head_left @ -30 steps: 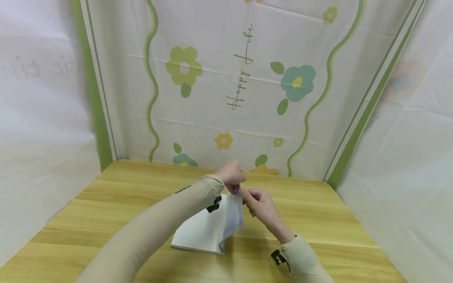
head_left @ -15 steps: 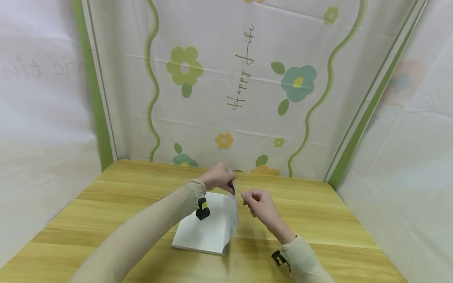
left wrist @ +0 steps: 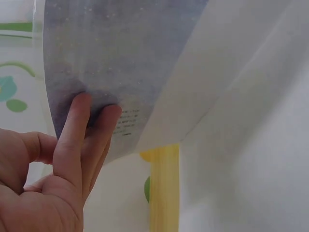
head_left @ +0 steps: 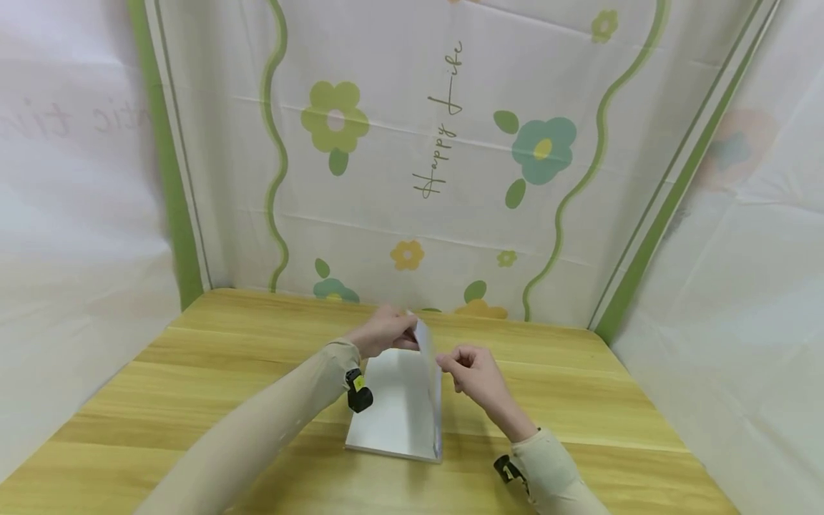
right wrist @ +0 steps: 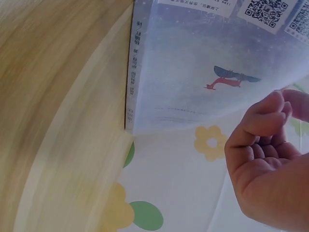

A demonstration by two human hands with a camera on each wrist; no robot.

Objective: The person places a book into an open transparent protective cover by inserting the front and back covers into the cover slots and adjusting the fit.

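A book (head_left: 399, 408) lies on the wooden table, showing a blank white page. Its cover (right wrist: 193, 72) stands raised along the right side. The outer face is pale blue-violet, with a small red animal and QR codes. My left hand (left wrist: 58, 174) pinches the cover near its free edge, two fingers flat on the greyish inner side and the thumb partly hidden behind. A clear plastic margin runs along that edge. Close to the outer face is my right hand (head_left: 473, 375), fingers curled and thumb against the index finger. Nothing is visible in its grasp.
The wooden table (head_left: 257, 343) reaches back to a white curtain (head_left: 386, 193) printed with flowers and lettering. More white fabric (head_left: 759, 286) hangs at both sides. A small black camera (head_left: 358, 391) sits on the left wrist.
The book has shifted right, towards my right hand. My left hand has moved left, and the cover now stands more upright. The right hand has stayed nearly still.
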